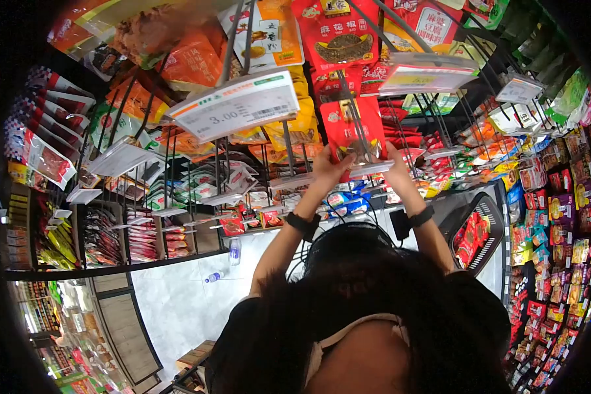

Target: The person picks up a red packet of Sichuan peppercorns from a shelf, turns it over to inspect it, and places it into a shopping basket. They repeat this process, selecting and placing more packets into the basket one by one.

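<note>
A red packet [351, 125] with a clear window near its bottom hangs among the rack hooks in the upper middle. My left hand [330, 165] is closed on its lower left corner, with the thumb over the front. At the lower right edge of the same packet, the fingers of my right hand [395, 167] are closed on it, partly hidden by a clear label strip. Above hangs a larger red packet [338, 33] with a picture of peppercorns. A price tag [236, 108] reading 3.00 sticks out to the left of the packets.
Hooks with hanging packets and price tags fill the rack on both sides. A black basket [488, 213] holding red packets [471, 238] is at the right. Two bottles [234, 251] [213, 277] are on the pale floor [171, 299]. Another packed shelf [561, 243] runs along the far right.
</note>
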Motion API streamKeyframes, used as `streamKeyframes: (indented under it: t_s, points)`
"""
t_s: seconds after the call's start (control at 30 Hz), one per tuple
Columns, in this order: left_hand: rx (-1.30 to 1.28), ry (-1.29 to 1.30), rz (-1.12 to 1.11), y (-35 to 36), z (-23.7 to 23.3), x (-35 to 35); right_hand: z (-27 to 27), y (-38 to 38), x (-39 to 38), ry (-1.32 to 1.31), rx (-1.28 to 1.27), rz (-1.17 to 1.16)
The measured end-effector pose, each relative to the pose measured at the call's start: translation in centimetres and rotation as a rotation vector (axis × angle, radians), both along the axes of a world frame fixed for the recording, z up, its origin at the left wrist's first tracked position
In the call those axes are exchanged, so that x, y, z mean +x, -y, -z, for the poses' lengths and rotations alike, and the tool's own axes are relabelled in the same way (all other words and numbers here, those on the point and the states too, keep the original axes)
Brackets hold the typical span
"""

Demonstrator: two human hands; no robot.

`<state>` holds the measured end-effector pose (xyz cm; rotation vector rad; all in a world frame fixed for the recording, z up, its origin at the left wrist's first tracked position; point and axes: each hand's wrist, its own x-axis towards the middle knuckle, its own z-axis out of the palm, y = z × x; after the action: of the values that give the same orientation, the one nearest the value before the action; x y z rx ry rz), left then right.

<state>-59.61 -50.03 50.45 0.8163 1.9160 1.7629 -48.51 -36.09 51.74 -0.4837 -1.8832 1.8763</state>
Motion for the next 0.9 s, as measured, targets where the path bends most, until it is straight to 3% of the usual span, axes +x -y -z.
streamKeyframes:
  t_s: [0.17, 0.3, 0.4, 0.7, 0.8, 0.9]
  points:
    - [-0.029, -0.131, -0.031, 1.4, 2.5, 0.2, 2.9, 0.5, 1.1, 0.051, 0.126, -0.009]
    - [-0.031, -0.175, 0.039, 2.4, -0.1, 1.5, 1.4, 1.6, 2.5, 0.14, 0.281, 0.079]
    - [0.075, -0.169, 0.071, 2.4, 0.8, 2.4, 0.2, 2.8, 3.5, 0.029, 0.172, 0.081]
    - [0.055, 0.04, 0.063, 4.0, -0.8, 6.8, 0.6, 3.1, 6.4, 0.013, 0.065, -0.027]
    - [0.081, 0.125, 0.013, 4.1, -0.2, 8.9, -0.5, 2.6, 7.9, 0.162, 0.36, -0.005]
    - [0.106, 0.168, -0.033, 3.8, -0.9, 11.2, 0.6, 1.5, 9.1, 0.075, 0.12, -0.137]
